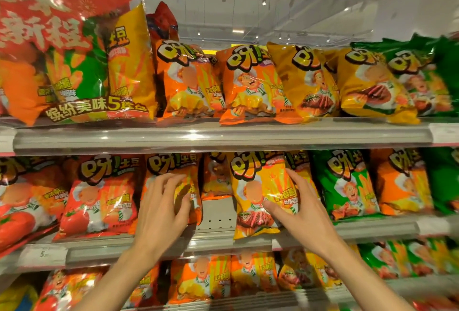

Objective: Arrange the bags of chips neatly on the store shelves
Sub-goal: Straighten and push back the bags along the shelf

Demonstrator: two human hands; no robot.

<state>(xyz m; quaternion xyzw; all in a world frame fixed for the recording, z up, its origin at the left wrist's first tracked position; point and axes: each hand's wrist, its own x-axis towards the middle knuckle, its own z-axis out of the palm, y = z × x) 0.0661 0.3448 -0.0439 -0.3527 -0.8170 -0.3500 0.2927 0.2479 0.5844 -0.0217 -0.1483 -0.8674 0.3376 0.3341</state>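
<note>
Head view: on the middle grey metal shelf point(216, 213), the right hand point(301, 213) grips a glossy yellow chip bag point(258, 194) by its right edge, thumb on the front, probably to straighten it. Left of that bag, across a bare gap, the left hand point(161, 213) grips an orange chip bag point(191, 186), likely closing the gap.

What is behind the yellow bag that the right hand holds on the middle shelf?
Behind the yellow bag stands another yellow bag of the same brand; only its top and right edge show. The right hand and front bag cover the rest, so deeper bags cannot be seen.
</note>
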